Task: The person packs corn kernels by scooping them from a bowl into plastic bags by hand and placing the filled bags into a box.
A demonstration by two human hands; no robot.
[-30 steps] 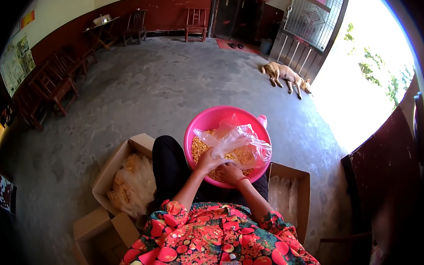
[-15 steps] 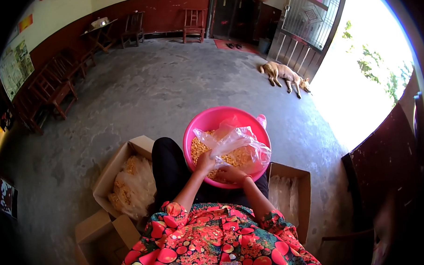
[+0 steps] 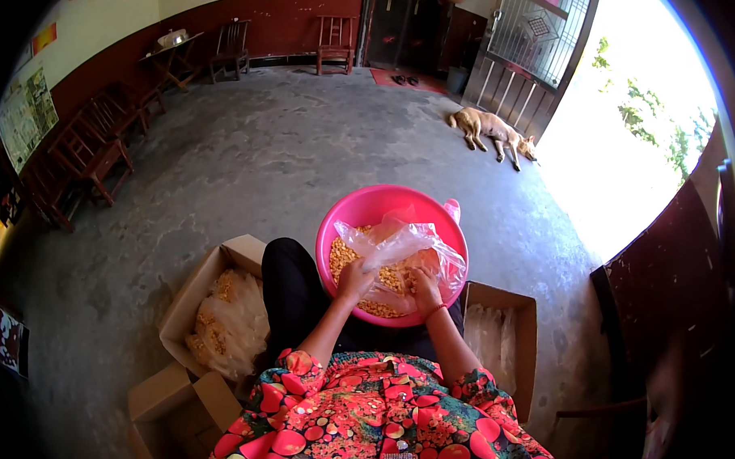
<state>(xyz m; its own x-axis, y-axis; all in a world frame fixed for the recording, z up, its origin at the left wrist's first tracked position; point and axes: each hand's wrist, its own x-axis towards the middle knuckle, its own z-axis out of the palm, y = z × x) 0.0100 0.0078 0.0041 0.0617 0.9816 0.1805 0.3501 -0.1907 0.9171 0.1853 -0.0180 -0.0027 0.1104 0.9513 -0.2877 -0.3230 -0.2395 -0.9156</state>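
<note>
A pink plastic basin (image 3: 458,226) in front of my lap holds loose yellow kernels (image 3: 342,259) that look like corn. Over them a clear plastic bag (image 3: 400,243) is spread, crumpled, with its mouth towards me. My left hand (image 3: 356,280) is closed on the bag's left edge. At the bag's right side is my right hand (image 3: 425,289), fingers curled and partly hidden by the film; what they hold does not show. A red band circles my right wrist.
A cardboard box (image 3: 180,317) at my left holds filled clear bags (image 3: 235,323); another box (image 3: 143,403) stands nearer. At my right, a box (image 3: 527,345) contains clear plastic bags (image 3: 489,338). A dog (image 3: 494,132) lies by the open door (image 3: 531,46). Wooden chairs (image 3: 94,162) line the wall.
My right hand has lifted out of the kernels and moved up and right to the bag's side. My left hand keeps its hold on the bag.
</note>
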